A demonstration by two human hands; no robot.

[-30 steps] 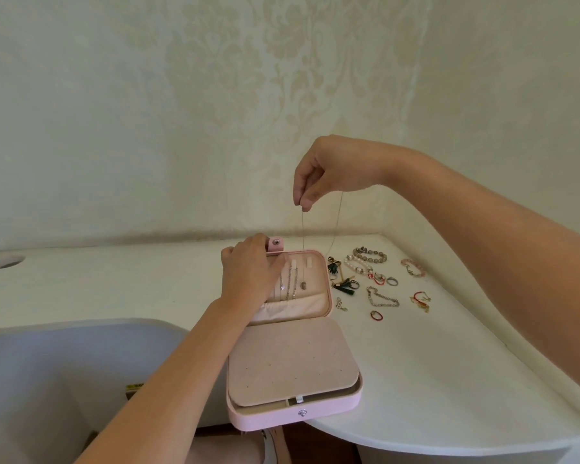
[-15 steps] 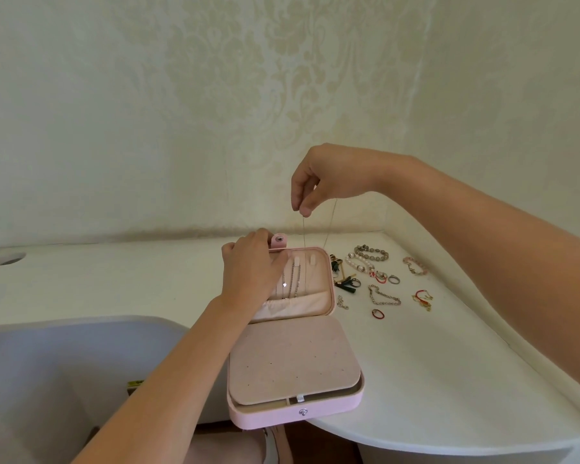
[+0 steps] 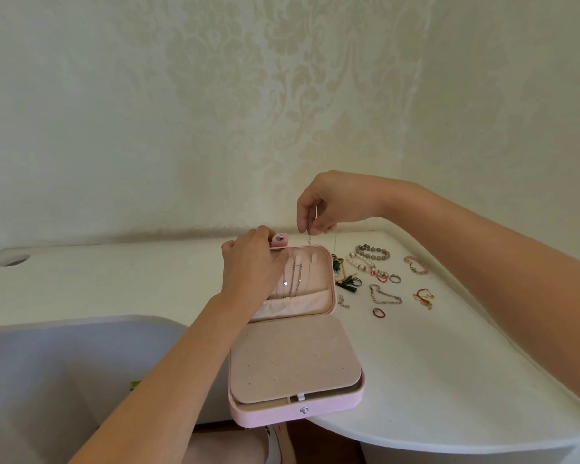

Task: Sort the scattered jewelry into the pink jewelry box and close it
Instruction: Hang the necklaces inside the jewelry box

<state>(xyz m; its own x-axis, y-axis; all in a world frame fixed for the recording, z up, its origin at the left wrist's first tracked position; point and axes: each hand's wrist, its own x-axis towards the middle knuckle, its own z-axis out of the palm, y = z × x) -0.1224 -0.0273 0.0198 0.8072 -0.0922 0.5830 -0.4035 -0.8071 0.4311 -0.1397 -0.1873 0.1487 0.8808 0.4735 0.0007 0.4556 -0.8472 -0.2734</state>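
The pink jewelry box (image 3: 295, 410) sits at bottom centre, overhanging the near edge of the white surface (image 3: 449, 363). A bare earring panel (image 3: 292, 360) covers its base. Its lid (image 3: 329, 286) stands open just above, with a few chains (image 3: 297, 279) already hung inside. The left grip (image 3: 252, 266) clasps the lid's upper left edge, seemingly to steady it. Above the lid's top, the right grip (image 3: 329, 202) pinches a thin necklace (image 3: 309, 241) that dangles toward the hooks, not yet hung. At right centre a beaded bracelet (image 3: 372, 252), pink bracelet (image 3: 416, 265), chain bracelet (image 3: 384, 294), red ring (image 3: 379, 313) and other pieces lie loose. I judge the sorting to be early: most pieces are out and the box is unclosed.
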